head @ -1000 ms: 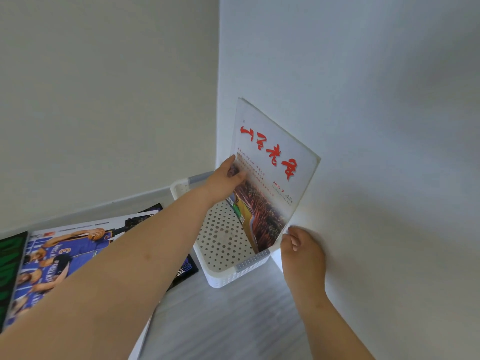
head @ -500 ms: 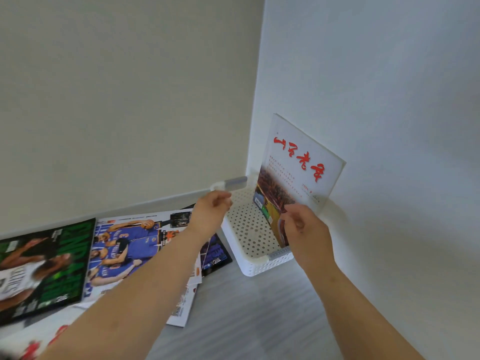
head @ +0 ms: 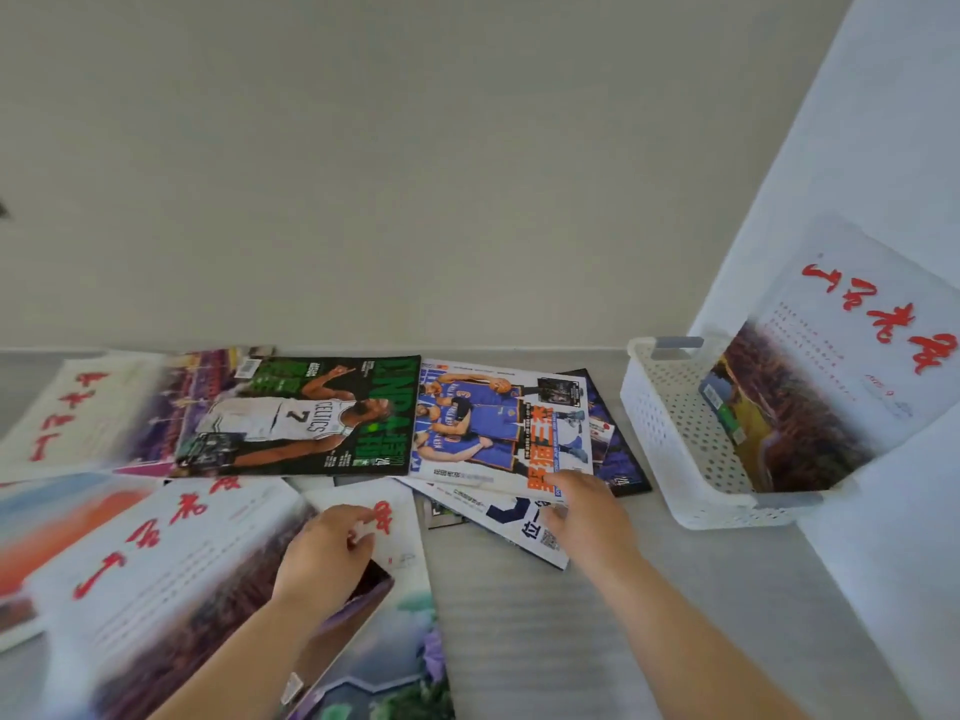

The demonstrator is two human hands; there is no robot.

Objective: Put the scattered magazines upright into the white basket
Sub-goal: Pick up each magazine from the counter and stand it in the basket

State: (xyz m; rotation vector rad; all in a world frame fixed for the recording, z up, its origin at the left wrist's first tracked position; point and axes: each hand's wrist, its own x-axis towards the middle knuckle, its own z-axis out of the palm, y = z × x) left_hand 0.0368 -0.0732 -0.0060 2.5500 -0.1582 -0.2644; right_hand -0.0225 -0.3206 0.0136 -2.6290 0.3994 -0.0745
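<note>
Pale, bare walls [head: 415, 174] meet in a corner at the right. Below them runs a grey, wood-grained counter [head: 545, 641].

The white basket [head: 670, 423] has perforated sides and grey grips on its rim, and it stands on the counter in that corner, close against the right wall. One magazine is inside it. This basket magazine [head: 841, 366] stands on edge and leans back on the wall. Its white cover carries four large red brush-script characters above a dark photograph.

The remaining magazines lie flat on the counter, left of the basket and apart from it, overlapping one another:

- The green magazine [head: 301, 413] has a black-and-green cover turned sideways. It shows a player in a white jersey reading "CELTICS" and "7".
- The blue magazine [head: 498, 423] lies just beside the green one and shows players in blue kit with an orange Chinese heading. It rests on a dark magazine [head: 623, 459] and on a white magazine [head: 524, 532] that bears a QR code.
- The script magazine [head: 171, 563] lies nearest on the left and is large and blurred, with the same red brush script as the one in the basket. A similar cover [head: 78, 413] lies at the far left.

The right hand [head: 592, 517] rests on the near edge of the blue magazine. Its fingers are stretched forward and flat, and the thumb is out over the white magazine.

The left hand [head: 324, 556] lies on the right corner of the script magazine with its fingers curled. Whether they pinch the cover cannot be told — the frame is blurred there.
</note>
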